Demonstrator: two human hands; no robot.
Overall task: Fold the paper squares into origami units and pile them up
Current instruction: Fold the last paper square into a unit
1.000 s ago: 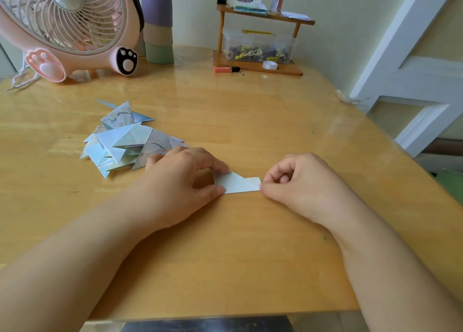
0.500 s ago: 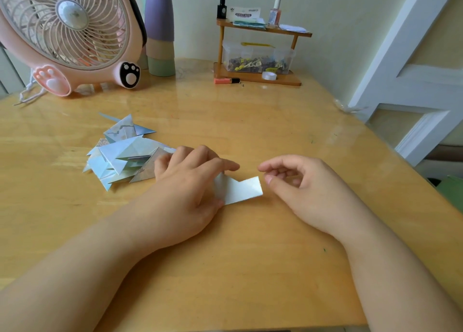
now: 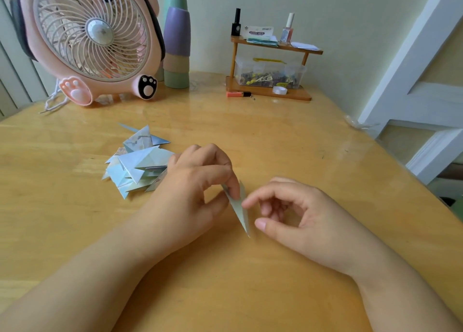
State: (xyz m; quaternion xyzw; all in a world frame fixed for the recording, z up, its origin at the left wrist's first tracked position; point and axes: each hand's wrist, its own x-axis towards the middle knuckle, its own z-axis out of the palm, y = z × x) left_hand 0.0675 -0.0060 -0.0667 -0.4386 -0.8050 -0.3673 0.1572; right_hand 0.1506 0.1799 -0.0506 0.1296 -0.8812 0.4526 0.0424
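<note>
My left hand (image 3: 193, 189) pinches a pale folded paper strip (image 3: 241, 211) between thumb and forefinger, holding it almost on edge above the wooden table (image 3: 275, 141). The strip's pointed end hangs down toward me. My right hand (image 3: 295, 214) sits just right of the strip with loosely curled fingers; its fingertip is at the paper's edge, and I cannot tell whether it touches. A pile of folded triangular origami units (image 3: 136, 164), pale blue and white, lies on the table behind my left hand.
A pink desk fan (image 3: 90, 38) stands at the back left beside stacked pastel cups (image 3: 176, 41). A small wooden shelf (image 3: 270, 56) with bottles and a clear box stands at the back centre. An orange tube (image 3: 238, 94) lies before it. The table's right edge meets a white frame (image 3: 411, 63).
The strip lay flat on the table under both hands. My left hand has lifted it and turned it on edge, and my right hand has let go and drawn slightly back.
</note>
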